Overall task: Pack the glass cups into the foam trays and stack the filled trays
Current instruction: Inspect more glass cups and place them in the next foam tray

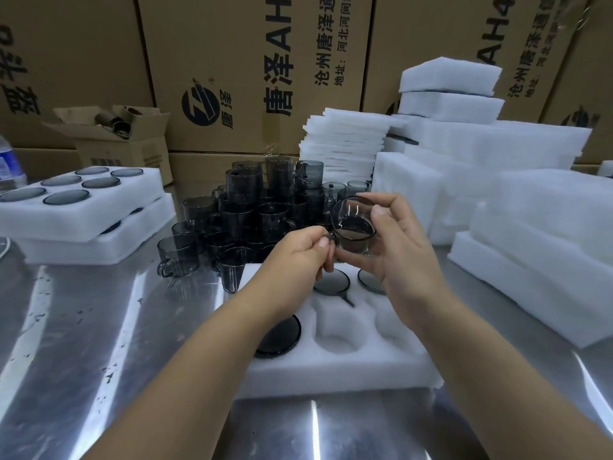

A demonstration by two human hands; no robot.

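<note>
1 glass cup [353, 224] held over the foam tray [331, 373] at the bench's [99, 343] near edge | left hand [298, 257] pinches its handle, right hand [401, 247] grips the body | tray: 3 cups [331, 282] in, 2 pockets [335, 336] bare | left edge: 2 stacked trays [83, 224], top one shows 6

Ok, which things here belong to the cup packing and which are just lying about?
Job: cup held by left hand and right hand; foam tray in front, partly filled; loose cups behind it; filled trays stacked at left; spare foam at right.
Lying about: water bottle at far left; small open box; big cartons behind.
</note>
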